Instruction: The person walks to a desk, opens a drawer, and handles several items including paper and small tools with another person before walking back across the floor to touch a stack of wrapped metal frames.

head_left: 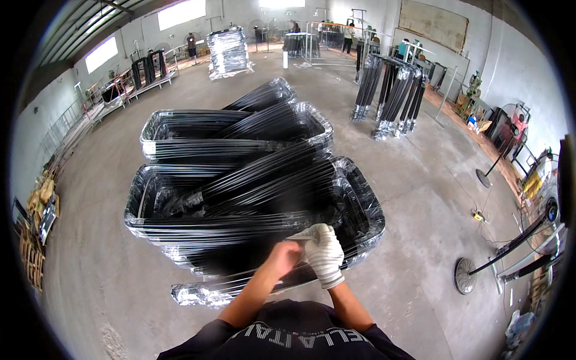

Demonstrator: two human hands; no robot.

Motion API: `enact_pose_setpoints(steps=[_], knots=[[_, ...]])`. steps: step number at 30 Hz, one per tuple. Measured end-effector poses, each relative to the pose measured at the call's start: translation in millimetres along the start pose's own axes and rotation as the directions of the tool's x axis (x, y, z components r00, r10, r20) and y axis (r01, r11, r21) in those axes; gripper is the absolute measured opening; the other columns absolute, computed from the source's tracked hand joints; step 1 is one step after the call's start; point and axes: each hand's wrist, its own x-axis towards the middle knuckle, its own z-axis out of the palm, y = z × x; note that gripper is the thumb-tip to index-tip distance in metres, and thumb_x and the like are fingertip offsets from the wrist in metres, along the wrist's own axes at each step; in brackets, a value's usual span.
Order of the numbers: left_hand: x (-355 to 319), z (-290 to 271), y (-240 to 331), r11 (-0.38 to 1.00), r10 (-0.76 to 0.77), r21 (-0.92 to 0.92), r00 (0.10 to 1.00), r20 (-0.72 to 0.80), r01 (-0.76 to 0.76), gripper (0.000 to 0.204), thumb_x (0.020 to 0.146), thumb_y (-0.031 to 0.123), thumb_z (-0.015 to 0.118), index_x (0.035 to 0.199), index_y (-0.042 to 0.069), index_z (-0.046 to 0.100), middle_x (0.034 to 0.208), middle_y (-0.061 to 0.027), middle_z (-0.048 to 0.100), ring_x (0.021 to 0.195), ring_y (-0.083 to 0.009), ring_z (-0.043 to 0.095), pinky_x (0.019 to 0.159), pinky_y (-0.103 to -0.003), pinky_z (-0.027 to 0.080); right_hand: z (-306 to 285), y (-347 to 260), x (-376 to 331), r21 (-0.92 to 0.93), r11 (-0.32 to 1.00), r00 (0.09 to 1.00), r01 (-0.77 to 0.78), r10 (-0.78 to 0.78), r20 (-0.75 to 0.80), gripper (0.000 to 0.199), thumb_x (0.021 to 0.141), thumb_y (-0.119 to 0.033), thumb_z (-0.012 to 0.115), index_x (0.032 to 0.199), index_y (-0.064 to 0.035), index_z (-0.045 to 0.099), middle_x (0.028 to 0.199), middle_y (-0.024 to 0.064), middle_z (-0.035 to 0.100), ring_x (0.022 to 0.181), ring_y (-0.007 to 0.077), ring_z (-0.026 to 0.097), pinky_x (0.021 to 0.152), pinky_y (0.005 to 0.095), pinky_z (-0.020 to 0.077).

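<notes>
Toward the near edge of the concrete floor lies a stack of black bundles, crisscrossed, glossy under clear film. Above its near side, the white-gloved right hand is curled; whether the blurred, bare left hand pinches anything, I cannot tell.

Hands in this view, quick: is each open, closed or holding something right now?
Left hand: bare, blurred, close by the white glove; open or closed can't be told.
Right hand: wearing that glove, looks curled; whether it holds anything can't be told.

Left grip close beside gloved right grip
</notes>
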Motion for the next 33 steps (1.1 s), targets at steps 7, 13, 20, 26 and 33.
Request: enact_pose_setpoints(steps=[7,13,20,26,33], knots=[[17.5,-3.6,14.9,0.985,-0.131,0.152,0.914,0.385,0.077,0.053,0.079,0.013,0.06,0.124,-0.005,0.039,0.123,-0.0245,0.045,0.107,-0.0385,0.05,0.089,-0.041,0.044,24.5,-1.3,-21.7,-0.205,0.972,0.944,0.112,-0.04,0.326,0.02,0.075,-0.024,0.063,0.083,-0.0075,0.057,0.066,0.0114,0.06,0.059,0.0269,0.059,0.052,0.0371,0.0464],[74.3,-38.3,4.5,0.96,-0.246,-0.095,0.957,0.155,0.262,0.057,0.091,0.039,0.032,0.131,-0.001,0.028,0.127,-0.0318,0.034,0.116,-0.0454,0.037,0.093,-0.057,0.035,27.5,-6.8,-32.0,-0.007,0.972,0.91,0.237,-0.219,0.351,0.016,0.073,-0.019,0.063,0.086,-0.0101,0.06,0.075,0.0101,0.062,0.068,0.0289,0.06,0.059,0.0369,0.0466],[49.0,19.1,49.9,0.992,-0.072,0.125,0.933,0.352,0.029,0.076,0.087,0.059,0.018,0.13,-0.001,0.032,0.12,-0.0256,0.047,0.104,-0.0356,0.053,0.088,-0.041,0.044,21.6,-8.2,-21.4,0.046,0.962,0.936,0.268,-0.271,0.223,0.018,0.071,-0.018,0.066,0.086,-0.0111,0.062,0.075,0.008,0.062,0.067,0.0265,0.059,0.06,0.0332,0.0474],[67.2,28.7,38.8,0.953,0.203,-0.295,0.859,0.469,-0.064,0.062,0.088,0.051,0.027,0.131,0.006,0.034,0.134,-0.0183,0.034,0.124,-0.0339,0.03,0.101,-0.043,0.032,19.3,-9.2,-18.0,-0.06,0.947,0.949,0.316,-0.315,0.037,0.014,0.071,-0.014,0.064,0.082,-0.009,0.057,0.068,0.0083,0.057,0.059,0.0271,0.057,0.053,0.0342,0.0469],[80.0,10.8,32.3,0.476,0.189,-0.844,0.909,0.372,0.247,0.053,0.089,0.033,0.043,0.129,-0.001,0.035,0.137,-0.016,0.031,0.129,-0.0311,0.023,0.103,-0.043,0.029,22.9,-12.5,-20.0,0.205,0.948,0.968,0.245,-0.251,0.006,0.016,0.067,0.005,0.06,0.078,-0.0051,0.054,0.074,0.008,0.052,0.067,0.022,0.054,0.063,0.0293,0.0442]])
